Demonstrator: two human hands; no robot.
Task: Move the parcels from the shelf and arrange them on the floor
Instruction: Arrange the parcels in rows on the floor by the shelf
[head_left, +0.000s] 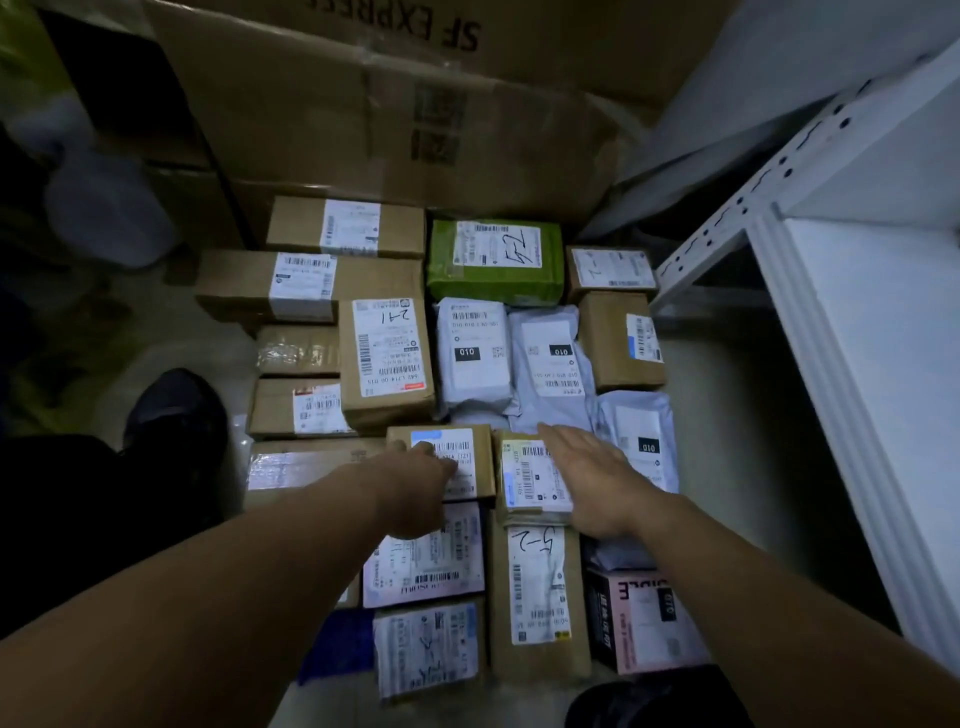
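Left hand (415, 488) sat on a small brown box (470, 447), couldn't tell if my fingers gripped it. Right hand (592, 478) lay flat, fingers straight, on the labelled parcel (527, 480) beside it, both on the floor (727, 415).

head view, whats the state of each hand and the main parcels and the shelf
left hand, fingers bent down on the small brown cardboard box; grip unclear
right hand, flat, fingers straight, at the right edge of the brown box with yellow-edged label
green wrapped parcel, flat on the floor, label up
white metal shelf, standing right of the parcels
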